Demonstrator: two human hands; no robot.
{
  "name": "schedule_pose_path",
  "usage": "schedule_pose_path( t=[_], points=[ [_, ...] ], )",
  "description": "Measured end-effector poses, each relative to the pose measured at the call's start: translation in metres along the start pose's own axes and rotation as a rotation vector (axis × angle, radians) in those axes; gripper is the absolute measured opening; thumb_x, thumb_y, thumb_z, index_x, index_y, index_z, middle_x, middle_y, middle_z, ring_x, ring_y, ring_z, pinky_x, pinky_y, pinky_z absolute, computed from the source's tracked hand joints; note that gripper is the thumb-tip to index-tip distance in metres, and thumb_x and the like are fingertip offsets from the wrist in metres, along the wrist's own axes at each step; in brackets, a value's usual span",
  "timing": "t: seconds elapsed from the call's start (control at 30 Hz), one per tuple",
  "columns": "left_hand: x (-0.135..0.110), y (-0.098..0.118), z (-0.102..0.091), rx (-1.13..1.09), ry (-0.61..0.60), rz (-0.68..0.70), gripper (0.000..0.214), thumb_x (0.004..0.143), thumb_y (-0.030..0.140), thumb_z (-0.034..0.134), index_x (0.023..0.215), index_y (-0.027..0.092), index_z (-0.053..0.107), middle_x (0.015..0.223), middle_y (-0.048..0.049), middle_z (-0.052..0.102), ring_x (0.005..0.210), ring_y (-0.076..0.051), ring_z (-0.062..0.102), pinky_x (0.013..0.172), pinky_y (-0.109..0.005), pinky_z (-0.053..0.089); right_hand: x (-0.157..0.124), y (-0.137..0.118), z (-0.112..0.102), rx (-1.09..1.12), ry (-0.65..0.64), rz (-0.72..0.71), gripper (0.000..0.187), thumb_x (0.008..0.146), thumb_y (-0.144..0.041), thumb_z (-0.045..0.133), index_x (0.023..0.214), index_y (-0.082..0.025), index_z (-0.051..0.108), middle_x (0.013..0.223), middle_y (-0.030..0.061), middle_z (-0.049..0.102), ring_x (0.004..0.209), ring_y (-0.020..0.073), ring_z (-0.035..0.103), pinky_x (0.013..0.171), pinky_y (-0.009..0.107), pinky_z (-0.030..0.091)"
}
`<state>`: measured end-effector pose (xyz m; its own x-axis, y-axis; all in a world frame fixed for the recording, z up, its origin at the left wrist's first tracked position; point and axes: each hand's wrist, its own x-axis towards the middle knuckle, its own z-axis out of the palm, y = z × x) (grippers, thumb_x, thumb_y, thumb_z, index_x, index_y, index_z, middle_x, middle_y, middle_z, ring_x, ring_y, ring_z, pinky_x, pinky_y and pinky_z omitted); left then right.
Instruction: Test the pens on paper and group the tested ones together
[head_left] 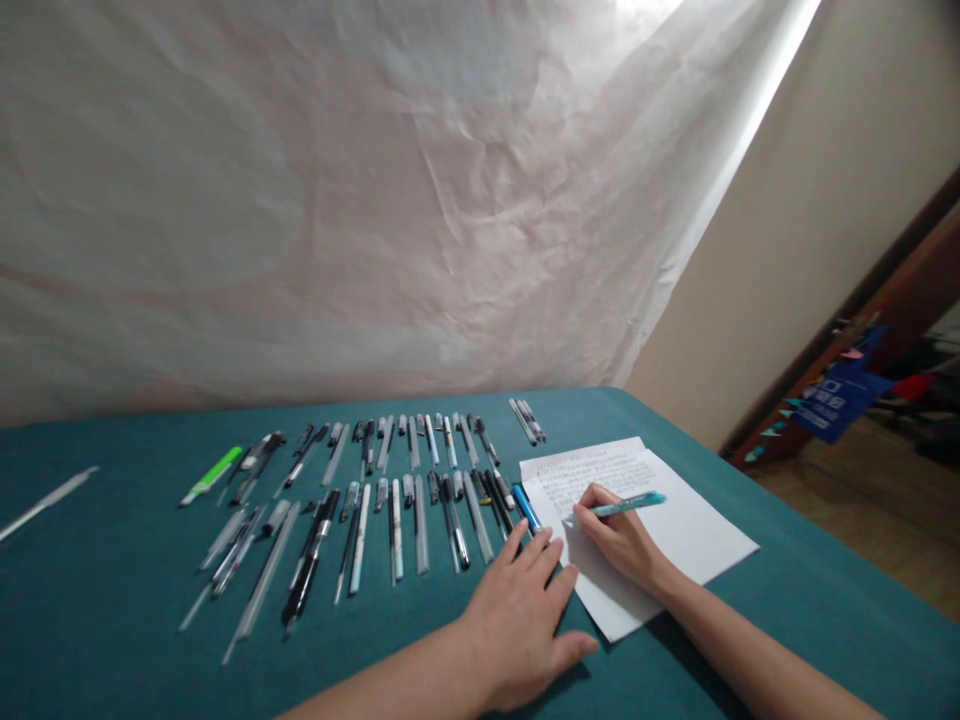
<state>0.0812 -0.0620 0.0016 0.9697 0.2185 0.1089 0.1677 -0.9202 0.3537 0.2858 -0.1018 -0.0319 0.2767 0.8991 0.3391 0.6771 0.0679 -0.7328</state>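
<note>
In my right hand (616, 540) is a teal pen (628, 504), gripped near its tip, which rests on a white sheet of paper (690, 520). Lines of small handwriting fill the upper part of the sheet. My left hand (521, 610) lies on the green tabletop just left of the paper, fingers spread, holding nothing. Its fingertips are close to a blue pen (526, 508) and a black pen (499, 500). Another sheet's edge (529, 467) seems to show under the top one; how many sheets there are I cannot tell.
Two rows of pens, caps and clear barrels (421, 525) spread over the green table (112, 620) to the left. A green highlighter (212, 474) lies at their left end, a white pen (49, 502) farther left. Several pens (527, 421) lie behind the paper. A pale curtain (337, 200) hangs behind.
</note>
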Motion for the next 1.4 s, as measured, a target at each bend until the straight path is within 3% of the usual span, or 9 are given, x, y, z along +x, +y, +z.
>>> schedule_pose_path(
  t=[0.93,1.13,1.3,1.4],
  points=[
    [-0.001,-0.001,0.001,-0.013,0.022,0.002,0.066,0.082,0.063,0.026,0.127,0.018,0.040,0.138,-0.0114,0.035,0.129,-0.028,0.022,0.106,-0.048,0.010,0.000,0.005,0.000,-0.024,-0.004,0.000,0.018,0.080,-0.024,0.045,0.063,-0.018,0.042,0.058,-0.0034,0.042,0.056,0.0117,0.041,0.055,0.025,0.033],
    [-0.003,-0.002,0.005,0.004,0.114,0.034,0.058,0.083,0.057,0.036,0.125,0.018,0.041,0.132,-0.0107,0.043,0.125,-0.027,0.031,0.105,-0.047,0.014,0.000,0.005,-0.001,-0.055,0.043,-0.028,0.020,0.082,-0.026,0.044,0.063,-0.019,0.042,0.059,-0.0032,0.043,0.056,0.0118,0.042,0.055,0.024,0.034],
    [-0.002,0.000,0.002,0.010,0.248,0.054,0.055,0.083,0.039,0.048,0.130,0.017,0.029,0.113,-0.0088,0.055,0.102,-0.023,0.050,0.092,-0.040,0.034,-0.006,-0.005,0.007,-0.163,-0.016,-0.167,0.011,0.084,-0.026,0.044,0.081,-0.019,0.051,0.074,0.0016,0.054,0.067,0.0141,0.051,0.061,0.025,0.039],
    [-0.001,-0.001,0.003,0.049,0.248,0.151,0.055,0.084,0.044,0.044,0.130,0.018,0.027,0.105,-0.0083,0.059,0.090,-0.022,0.055,0.077,-0.035,0.041,-0.011,-0.011,0.014,-0.351,-0.062,-0.331,0.018,0.085,-0.022,0.043,0.098,-0.021,0.054,0.082,0.0043,0.058,0.073,0.0160,0.054,0.063,0.026,0.039]
  ],
)
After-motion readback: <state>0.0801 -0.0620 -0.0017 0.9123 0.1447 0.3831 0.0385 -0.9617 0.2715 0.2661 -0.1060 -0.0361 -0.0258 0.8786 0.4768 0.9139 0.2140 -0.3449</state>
